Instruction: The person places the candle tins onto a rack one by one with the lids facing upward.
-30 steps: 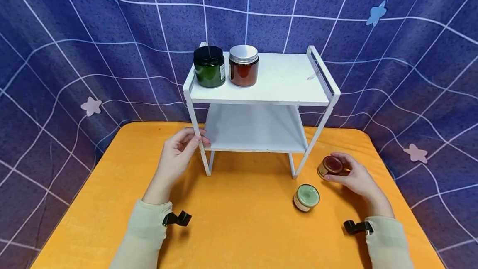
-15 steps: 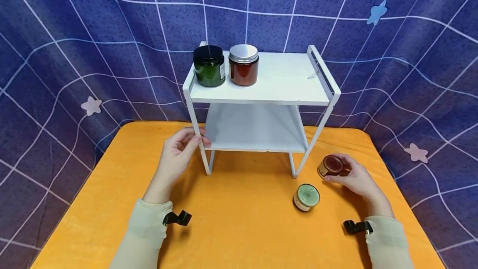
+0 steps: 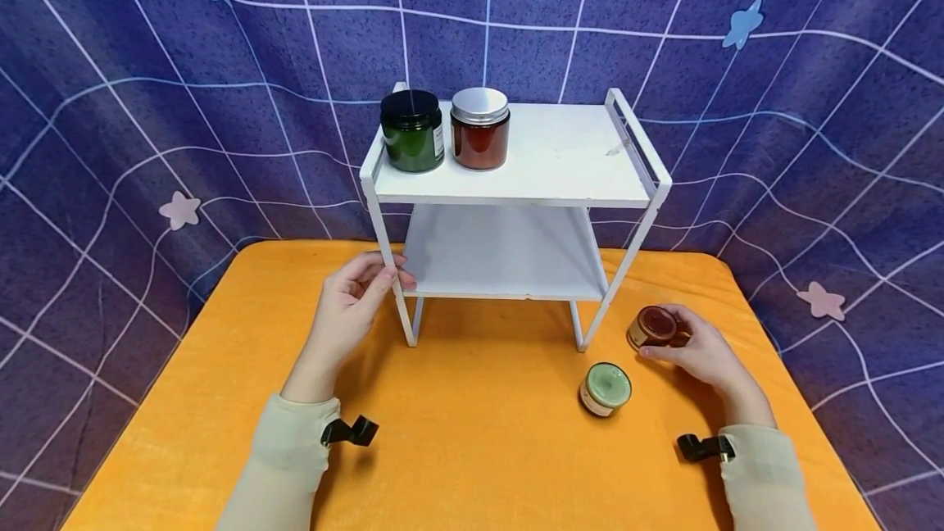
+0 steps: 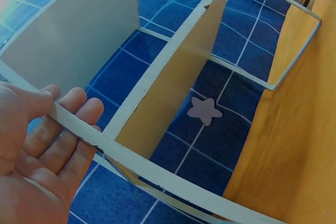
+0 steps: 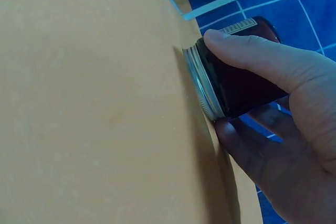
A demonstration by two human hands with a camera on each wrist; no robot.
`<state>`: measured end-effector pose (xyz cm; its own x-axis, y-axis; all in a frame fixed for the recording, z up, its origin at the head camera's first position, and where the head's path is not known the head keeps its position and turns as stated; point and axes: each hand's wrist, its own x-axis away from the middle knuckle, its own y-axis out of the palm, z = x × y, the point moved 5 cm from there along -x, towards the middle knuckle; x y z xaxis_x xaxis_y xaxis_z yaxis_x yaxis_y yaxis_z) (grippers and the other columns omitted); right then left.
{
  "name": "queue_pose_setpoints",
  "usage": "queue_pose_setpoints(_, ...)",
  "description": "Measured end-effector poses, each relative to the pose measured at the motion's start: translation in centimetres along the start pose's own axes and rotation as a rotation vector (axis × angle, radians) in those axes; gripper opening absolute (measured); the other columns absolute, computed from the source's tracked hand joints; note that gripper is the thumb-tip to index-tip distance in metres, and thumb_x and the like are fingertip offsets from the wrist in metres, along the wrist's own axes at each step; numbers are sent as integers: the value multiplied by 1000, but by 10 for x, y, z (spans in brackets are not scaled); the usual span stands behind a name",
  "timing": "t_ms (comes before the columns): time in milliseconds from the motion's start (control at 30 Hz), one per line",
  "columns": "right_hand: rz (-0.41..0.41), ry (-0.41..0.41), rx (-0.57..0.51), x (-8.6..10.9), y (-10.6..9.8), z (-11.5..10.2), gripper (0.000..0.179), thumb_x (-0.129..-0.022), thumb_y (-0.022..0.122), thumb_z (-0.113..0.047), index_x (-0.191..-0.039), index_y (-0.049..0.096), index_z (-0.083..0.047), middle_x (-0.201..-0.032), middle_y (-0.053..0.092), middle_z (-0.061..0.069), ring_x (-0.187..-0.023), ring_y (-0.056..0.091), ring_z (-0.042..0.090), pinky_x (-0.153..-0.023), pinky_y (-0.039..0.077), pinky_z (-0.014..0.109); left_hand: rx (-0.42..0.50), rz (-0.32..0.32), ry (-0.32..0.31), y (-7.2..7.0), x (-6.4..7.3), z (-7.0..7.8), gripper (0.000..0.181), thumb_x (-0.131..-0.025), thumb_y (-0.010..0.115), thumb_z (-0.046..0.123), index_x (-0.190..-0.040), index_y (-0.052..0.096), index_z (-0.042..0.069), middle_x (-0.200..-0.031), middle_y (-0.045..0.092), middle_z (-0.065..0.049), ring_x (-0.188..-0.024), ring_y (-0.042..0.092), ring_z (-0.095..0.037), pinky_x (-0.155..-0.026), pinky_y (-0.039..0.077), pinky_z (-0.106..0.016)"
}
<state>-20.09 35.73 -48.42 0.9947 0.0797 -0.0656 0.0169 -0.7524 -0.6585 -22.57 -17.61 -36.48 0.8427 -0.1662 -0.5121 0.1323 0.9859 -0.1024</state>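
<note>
My left hand [image 3: 348,303] pinches the front left leg of a white two-tier shelf rack [image 3: 568,158], thumb in front and fingers behind the bar. In the left wrist view the thumb and fingers [image 4: 73,140] lie around that bar. Right of the rack, my right hand [image 3: 704,351] holds a small amber glass jar [image 3: 656,324] between thumb and fingers. The right wrist view shows this jar's silver lid [image 5: 202,85] facing down at the tabletop, so it stands upside down. A small green glass jar [image 3: 608,386] with a pale label sits just in front of it, base up.
On the rack's top shelf, toward the left, stand a large green jar [image 3: 413,138] with black lid and a large amber jar [image 3: 481,133] with silver lid. Orange cloth [image 3: 472,433] covers the table. A blue patterned curtain [image 3: 295,105] hangs close behind.
</note>
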Motion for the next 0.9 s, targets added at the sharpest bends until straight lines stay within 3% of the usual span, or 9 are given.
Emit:
queue_pose_setpoints(433,-10,5,37,-1,2,3,79,-85,98,-29,-149,58,-6,-131,72,14,-110,65,12,-94,47,21,-4,-7,-3,0,0,0,21,-111,59,-1,-125,67,-14,-100,78,-24,-93,78,-19,-95,60,-27)
queue_pose_setpoints(900,-15,11,33,-1,2,2,82,-85,98,-29,-150,56,-4,-132,72,16,-112,64,15,-96,46,21,6,-7,-20,0,1,-1,20,-112,59,2,-125,69,-10,-101,78,-23,-94,78,-20,-96,60,-28)
